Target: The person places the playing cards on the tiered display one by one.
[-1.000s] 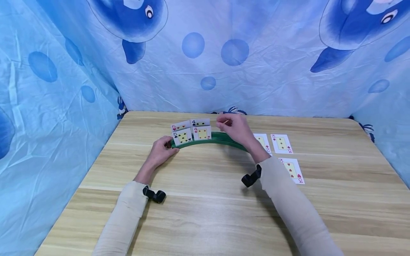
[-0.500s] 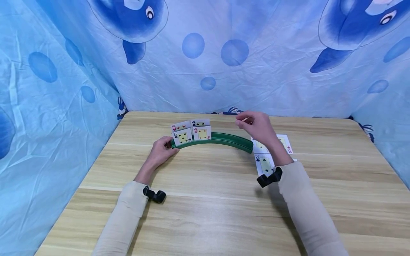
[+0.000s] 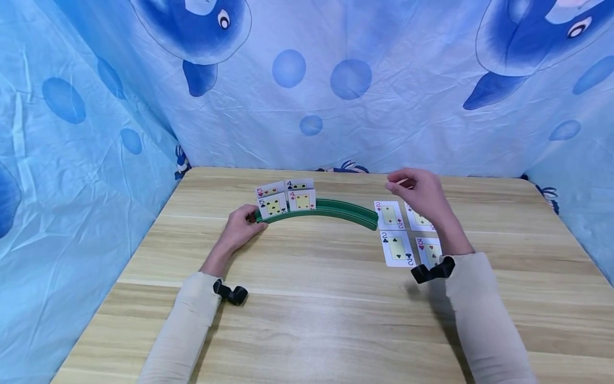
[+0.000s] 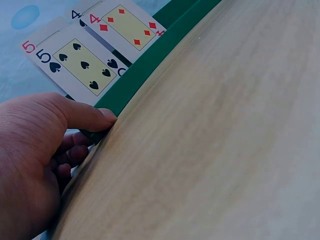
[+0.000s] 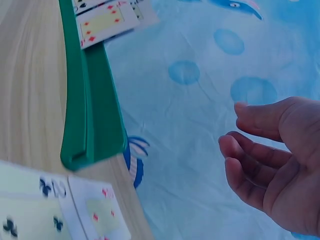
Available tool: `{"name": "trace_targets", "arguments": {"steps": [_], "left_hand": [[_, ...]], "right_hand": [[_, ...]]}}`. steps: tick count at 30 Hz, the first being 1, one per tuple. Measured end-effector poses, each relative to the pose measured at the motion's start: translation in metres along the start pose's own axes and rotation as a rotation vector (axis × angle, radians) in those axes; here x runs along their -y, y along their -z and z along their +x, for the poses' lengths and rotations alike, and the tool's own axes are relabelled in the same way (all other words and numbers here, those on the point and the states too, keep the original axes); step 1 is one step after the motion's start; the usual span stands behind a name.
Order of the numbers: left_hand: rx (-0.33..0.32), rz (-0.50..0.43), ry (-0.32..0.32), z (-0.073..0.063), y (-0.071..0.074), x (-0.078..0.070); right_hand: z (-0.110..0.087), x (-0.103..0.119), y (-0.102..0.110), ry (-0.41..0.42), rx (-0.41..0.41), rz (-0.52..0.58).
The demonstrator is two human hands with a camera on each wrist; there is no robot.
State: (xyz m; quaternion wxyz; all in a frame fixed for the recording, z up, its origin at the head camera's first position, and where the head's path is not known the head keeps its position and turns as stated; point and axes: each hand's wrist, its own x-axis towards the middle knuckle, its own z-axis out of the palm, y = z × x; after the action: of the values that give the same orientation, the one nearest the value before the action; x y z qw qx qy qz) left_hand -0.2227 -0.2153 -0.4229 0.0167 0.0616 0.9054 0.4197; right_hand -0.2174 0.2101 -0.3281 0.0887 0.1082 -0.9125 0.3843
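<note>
A green curved playing-card holder (image 3: 342,208) rests on the wooden table. My left hand (image 3: 240,228) grips its left end, the thumb on the front edge in the left wrist view. Standing in its left half are the five of spades (image 4: 82,65) and four of diamonds (image 4: 125,25), in front of the five of hearts (image 3: 270,190) and a black four (image 3: 299,184). My right hand (image 3: 422,194) hovers with loosely bent fingers and nothing in them. Below it lie the two of diamonds (image 3: 389,215), two of clubs (image 3: 397,249), three of hearts (image 3: 428,249) and the partly hidden three of diamonds (image 3: 418,221).
The four loose cards lie face up in two rows just right of the holder's right end. A blue curtain (image 3: 268,133) with whale pictures hangs behind the table (image 3: 307,309) and along its sides.
My right hand has moved right, from above the holder to over the loose cards, uncovering the holder's right end and the twos. The left hand has stayed in place.
</note>
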Motion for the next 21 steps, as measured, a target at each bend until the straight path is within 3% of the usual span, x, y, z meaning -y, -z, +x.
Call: {"name": "trace_targets", "arguments": {"steps": [12,21], "left_hand": [[-0.002,0.002,-0.002,0.0,0.0,0.002],[-0.002,-0.001,0.007,0.0,-0.001,0.003]], "right_hand": [[-0.015,-0.032,0.012,-0.08,-0.011,-0.052],[-0.022,-0.051,0.015,-0.115,0.026,-0.084]]}}
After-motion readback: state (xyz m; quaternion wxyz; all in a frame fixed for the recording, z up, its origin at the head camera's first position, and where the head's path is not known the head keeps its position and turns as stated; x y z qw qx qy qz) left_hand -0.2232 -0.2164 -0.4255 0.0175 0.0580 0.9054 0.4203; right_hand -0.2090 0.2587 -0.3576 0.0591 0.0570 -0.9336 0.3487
